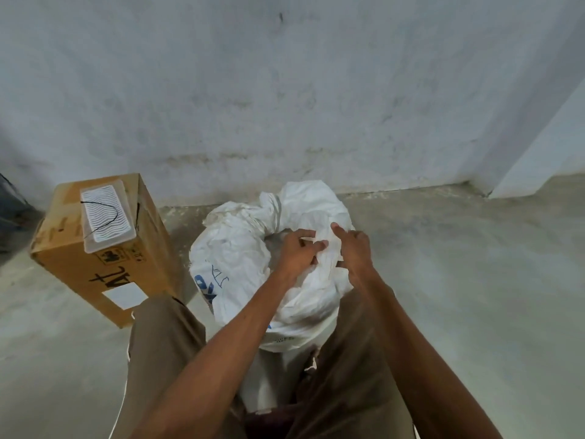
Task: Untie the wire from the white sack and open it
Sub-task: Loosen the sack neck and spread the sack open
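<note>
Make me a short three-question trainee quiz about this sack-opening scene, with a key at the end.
1. True or false: the black wire still binds the mouth of the white sack.
2. Which holds the sack's rim fabric? A) only the left hand B) only the right hand C) both hands
3. Fill in: the plastic tray carrying the wire rests on top of the ______.

Key:
1. False; the wire lies on the tray.
2. C; both pinch the rim on the near side of the mouth.
3. cardboard box, standing to the sack's left.
</note>
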A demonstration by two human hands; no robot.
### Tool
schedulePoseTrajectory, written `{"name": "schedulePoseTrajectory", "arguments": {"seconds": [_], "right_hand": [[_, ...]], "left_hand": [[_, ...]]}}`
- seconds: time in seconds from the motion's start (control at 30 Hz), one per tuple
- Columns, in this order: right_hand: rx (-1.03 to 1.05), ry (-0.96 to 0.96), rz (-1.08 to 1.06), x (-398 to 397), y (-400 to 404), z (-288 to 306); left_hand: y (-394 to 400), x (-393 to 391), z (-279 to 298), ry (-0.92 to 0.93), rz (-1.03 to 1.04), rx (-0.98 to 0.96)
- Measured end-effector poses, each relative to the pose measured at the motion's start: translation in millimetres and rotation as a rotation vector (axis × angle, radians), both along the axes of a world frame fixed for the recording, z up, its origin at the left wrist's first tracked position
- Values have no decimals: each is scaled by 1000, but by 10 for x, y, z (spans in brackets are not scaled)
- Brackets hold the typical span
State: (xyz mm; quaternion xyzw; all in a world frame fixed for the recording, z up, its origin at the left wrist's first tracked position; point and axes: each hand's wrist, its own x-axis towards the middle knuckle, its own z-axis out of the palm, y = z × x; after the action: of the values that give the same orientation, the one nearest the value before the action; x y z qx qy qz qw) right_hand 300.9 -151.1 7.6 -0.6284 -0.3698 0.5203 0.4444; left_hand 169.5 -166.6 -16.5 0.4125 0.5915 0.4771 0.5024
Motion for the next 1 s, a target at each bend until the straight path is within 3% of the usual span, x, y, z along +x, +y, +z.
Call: {"name": "schedulePoseTrajectory", "arguments": {"seconds": [0.17,0.33,0.4,0.5,0.6,0.7,0.87,1.0], "right_hand": [[-40,-108,-151,12,540,-49],[-139,-514,20,-19,922,-170],[-152,-483,92,-59,1007,-240],[-10,-448,118,-124,1058,-310],[162,-508,150,-181,1075,-312],[263,-556,283,-203,1121,-241],[477,-532,516,-168,1057,190],[587,-569,689,-72,1070,508]], "left_hand": [[23,-1,-287,192,-119,81],[18,-65,-395,303,-243,122],[67,-90,-375,322,-266,131],[199,-195,-321,253,-198,125],[412,-344,-230,276,16,129],[681,-495,-114,447,50,221],[1126,-632,173,923,-61,487],[1377,-714,590,1135,-317,685]]}}
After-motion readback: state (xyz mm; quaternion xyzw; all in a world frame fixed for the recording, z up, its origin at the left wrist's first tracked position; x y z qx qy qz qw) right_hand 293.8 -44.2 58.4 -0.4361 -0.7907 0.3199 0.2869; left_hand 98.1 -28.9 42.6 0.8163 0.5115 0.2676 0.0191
